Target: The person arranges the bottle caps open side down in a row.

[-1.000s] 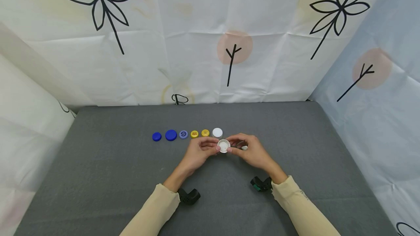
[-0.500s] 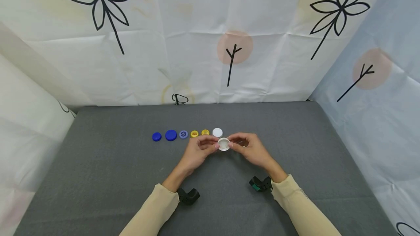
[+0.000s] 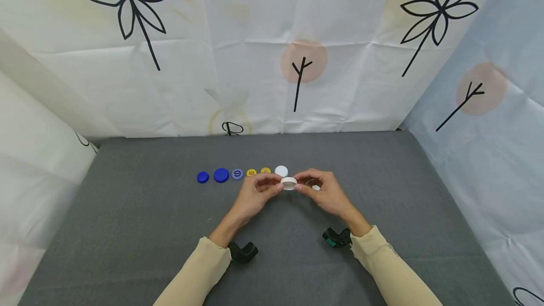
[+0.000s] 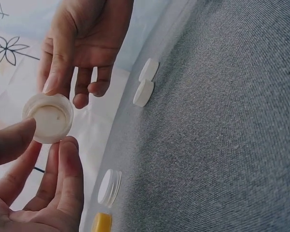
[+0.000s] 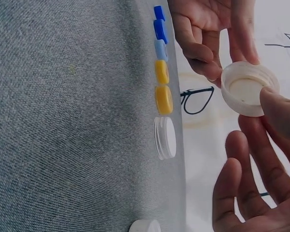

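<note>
In the head view a white bottle cap (image 3: 289,183) is held up between both hands, its hollow side towards me. My left hand (image 3: 252,197) pinches its left edge between thumb and fingers. On the opposite edge my right hand (image 3: 327,195) pinches it the same way. The left wrist view shows the ridged inside of the cap (image 4: 49,119) with a small dark speck. Behind the hands lies a white cap with a clear rim (image 3: 281,171). Two more white caps (image 4: 143,93) (image 4: 149,70) rest on the cloth near the right hand, mostly covered by it in the head view.
Left of the white cap runs a row: two yellow caps (image 3: 265,170) (image 3: 251,172), a light blue cap (image 3: 237,174), a large blue cap (image 3: 221,175) and a smaller blue cap (image 3: 202,177). Grey cloth (image 3: 148,230) covers the table; a patterned white curtain (image 3: 250,60) hangs behind.
Both hands have tilted the white cap, so its inside shows as a narrower oval in the head view. The cap and hands have risen slightly in that view. The row stays put.
</note>
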The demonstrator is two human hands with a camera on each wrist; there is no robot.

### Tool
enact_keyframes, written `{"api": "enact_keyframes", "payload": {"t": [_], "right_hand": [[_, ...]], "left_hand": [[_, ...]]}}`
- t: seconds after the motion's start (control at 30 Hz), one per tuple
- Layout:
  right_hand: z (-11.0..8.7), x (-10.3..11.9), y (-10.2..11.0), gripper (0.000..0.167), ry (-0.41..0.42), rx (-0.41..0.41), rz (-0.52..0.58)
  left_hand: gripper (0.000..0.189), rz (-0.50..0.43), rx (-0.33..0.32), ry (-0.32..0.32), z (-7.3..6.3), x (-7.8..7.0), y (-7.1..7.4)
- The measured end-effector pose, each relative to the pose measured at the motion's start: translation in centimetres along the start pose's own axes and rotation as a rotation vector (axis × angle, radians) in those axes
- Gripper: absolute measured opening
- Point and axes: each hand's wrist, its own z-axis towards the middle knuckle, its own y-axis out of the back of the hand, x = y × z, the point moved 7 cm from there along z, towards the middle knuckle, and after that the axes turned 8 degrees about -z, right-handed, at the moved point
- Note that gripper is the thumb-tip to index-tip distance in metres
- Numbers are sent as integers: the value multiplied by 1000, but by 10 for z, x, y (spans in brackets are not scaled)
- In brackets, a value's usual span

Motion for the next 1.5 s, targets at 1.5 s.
{"api": "enact_keyframes", "payload": {"t": [1.5], "right_hand": [[0, 6, -6, 43, 81, 88, -54]], "left_hand": [[41, 106, 113, -177, -3, -9, -4]]}}
